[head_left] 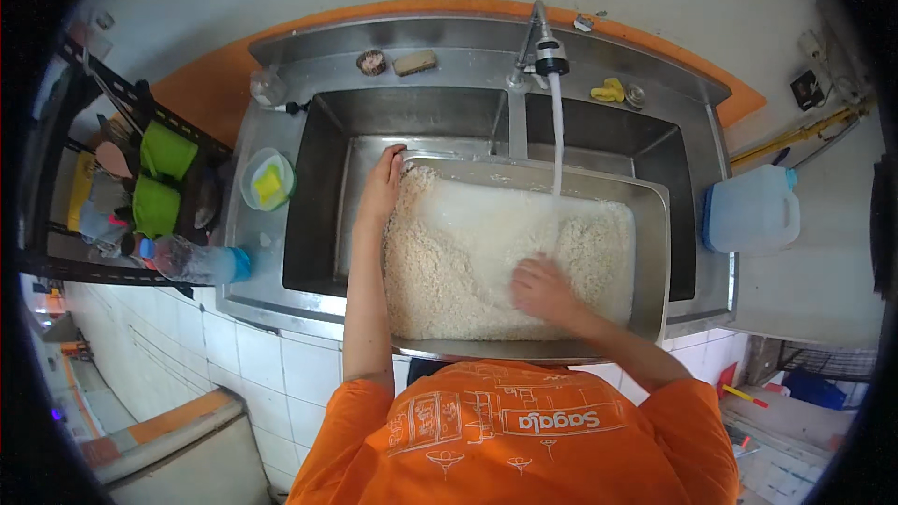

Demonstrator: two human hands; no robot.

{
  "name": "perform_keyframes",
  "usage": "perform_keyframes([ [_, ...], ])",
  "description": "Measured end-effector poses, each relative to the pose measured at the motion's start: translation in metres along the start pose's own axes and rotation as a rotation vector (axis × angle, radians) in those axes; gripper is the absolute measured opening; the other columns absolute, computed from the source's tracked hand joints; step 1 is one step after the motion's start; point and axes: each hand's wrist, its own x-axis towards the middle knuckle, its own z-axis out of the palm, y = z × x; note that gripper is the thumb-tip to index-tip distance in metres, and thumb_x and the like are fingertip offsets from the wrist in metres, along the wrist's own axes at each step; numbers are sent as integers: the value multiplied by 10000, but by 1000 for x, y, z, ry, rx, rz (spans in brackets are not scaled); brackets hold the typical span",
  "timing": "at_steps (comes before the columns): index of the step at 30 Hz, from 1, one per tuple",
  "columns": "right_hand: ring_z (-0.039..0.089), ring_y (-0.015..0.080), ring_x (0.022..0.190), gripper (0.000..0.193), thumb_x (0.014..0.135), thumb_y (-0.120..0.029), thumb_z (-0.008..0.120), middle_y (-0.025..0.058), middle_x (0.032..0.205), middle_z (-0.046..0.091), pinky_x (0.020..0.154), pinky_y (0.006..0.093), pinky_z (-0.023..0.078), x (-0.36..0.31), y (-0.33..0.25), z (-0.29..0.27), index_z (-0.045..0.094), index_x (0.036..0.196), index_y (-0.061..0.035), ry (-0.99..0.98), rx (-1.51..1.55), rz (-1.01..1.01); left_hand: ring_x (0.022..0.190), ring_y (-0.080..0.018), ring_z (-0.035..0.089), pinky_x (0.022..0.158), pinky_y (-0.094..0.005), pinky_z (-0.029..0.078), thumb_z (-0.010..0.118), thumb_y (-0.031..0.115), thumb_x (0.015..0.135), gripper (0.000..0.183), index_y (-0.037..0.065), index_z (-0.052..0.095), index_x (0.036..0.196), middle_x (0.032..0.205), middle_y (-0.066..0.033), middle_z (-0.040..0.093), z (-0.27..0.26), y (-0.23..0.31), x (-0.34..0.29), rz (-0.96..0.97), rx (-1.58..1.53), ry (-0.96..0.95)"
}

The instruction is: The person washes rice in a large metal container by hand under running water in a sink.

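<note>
A deep rectangular metal pan (645,318) rests across the double sink, holding white rice (440,290) in cloudy water (482,210). My left hand (380,189) is closed on the pan's left rim near its far corner. In the rice, right of the pan's middle, lies my right hand (543,288); its fingers are blurred and partly sunk, so whether they are spread or curled does not show. From the faucet (551,58) a stream of water (558,140) falls into the pan, beyond my right hand.
Sink basins (318,178) show around the pan. On the left counter are a tub (248,178) with a yellow-green sponge and a clear bottle (201,262). A brush (414,62) lies on the back ledge. A blue-liquid jug (753,210) stands right; a black rack (103,257) stands left.
</note>
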Motion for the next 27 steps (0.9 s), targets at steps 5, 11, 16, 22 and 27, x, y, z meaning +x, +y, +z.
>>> perform_keyframes([
  [5, 457, 287, 1079, 324, 730, -212, 602, 109, 1119, 524, 989, 491, 291, -32, 64, 1, 563, 1010, -53, -8, -211, 154, 988, -398, 550, 824, -415, 441, 387, 198, 950, 264, 35, 509, 1118, 1054, -224, 586, 2, 0, 3, 48, 25, 26],
  [11, 442, 359, 1075, 370, 780, -146, 567, 177, 1155, 495, 981, 469, 301, 46, 38, 62, 508, 1112, 7, 445, 89, 583, 959, -403, 554, 796, -443, 441, 373, 233, 955, 281, 36, 507, 1104, 1021, -219, 595, 6, -8, 8, 73, 46, 37],
  [16, 448, 316, 1111, 392, 776, -199, 598, 121, 1192, 498, 973, 452, 314, 5, -8, 11, 538, 1150, -98, -137, 217, 167, 913, -396, 572, 761, -466, 456, 361, 260, 956, 284, 53, 505, 1088, 999, -210, 600, 1, -10, 3, 46, 140, 67],
  [22, 412, 311, 1152, 426, 766, -215, 607, 132, 1206, 479, 918, 498, 322, -34, 73, -18, 528, 1181, -155, -356, -104, 202, 856, -392, 587, 723, -476, 471, 357, 268, 956, 269, 81, 507, 1078, 956, -198, 606, 2, -5, 2, 16, 227, 79],
  [27, 375, 384, 1178, 480, 789, -209, 581, 201, 1235, 441, 930, 532, 303, -30, 104, 123, 466, 1243, -103, 553, 662, 1061, 843, -397, 590, 709, -488, 472, 354, 277, 956, 267, 92, 506, 1074, 965, -192, 604, 15, 1, 9, 70, 189, 48],
])
